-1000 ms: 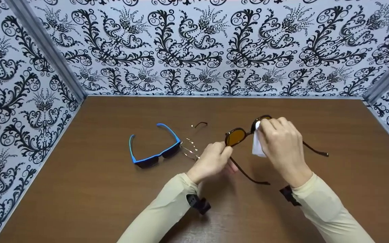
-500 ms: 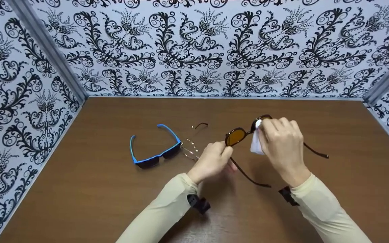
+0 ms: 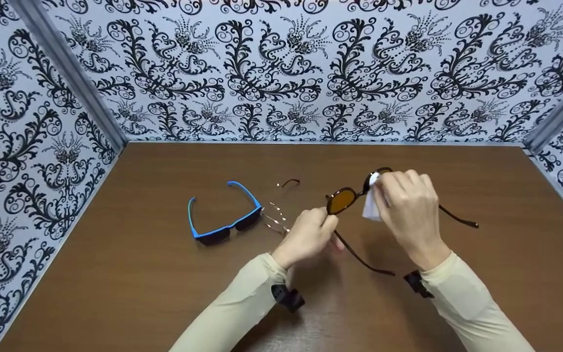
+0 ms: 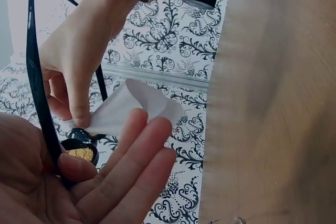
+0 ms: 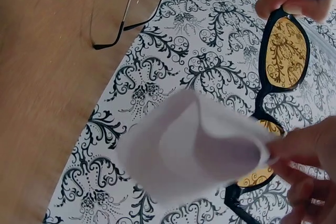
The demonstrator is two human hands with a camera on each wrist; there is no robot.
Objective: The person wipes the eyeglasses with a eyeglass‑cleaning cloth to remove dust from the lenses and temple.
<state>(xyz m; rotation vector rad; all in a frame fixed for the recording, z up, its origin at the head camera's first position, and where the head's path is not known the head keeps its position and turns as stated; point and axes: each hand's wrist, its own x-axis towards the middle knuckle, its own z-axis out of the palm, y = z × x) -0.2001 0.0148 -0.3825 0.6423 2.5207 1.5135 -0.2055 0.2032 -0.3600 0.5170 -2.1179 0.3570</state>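
Observation:
My left hand (image 3: 308, 232) grips the dark-framed sunglasses (image 3: 342, 201) with amber lenses at one end, near the hinge. They are held above the table, both temples unfolded towards me. In the left wrist view, a black temple (image 4: 35, 72) rises past the thumb while the other fingers are extended. With thumb and fingers, my right hand (image 3: 411, 215) pinches a white cloth (image 3: 371, 208) at the other lens. The right wrist view shows the loose part of the cloth (image 5: 181, 150) hanging out, covering part of that lens.
Blue-framed sunglasses (image 3: 227, 229) with dark lenses lie on the brown table (image 3: 130, 283), left of my hands. Beside them are thin wire-framed glasses, partly hidden by my left hand, with a dark temple tip (image 3: 291, 181) showing behind. Patterned walls (image 3: 281, 73) enclose the back and sides.
The amber sunglasses have tilted slightly, and their nearer temple tip sits a little lower. The cloth's hanging edge has shifted slightly upward; both hands stay nearly in place.

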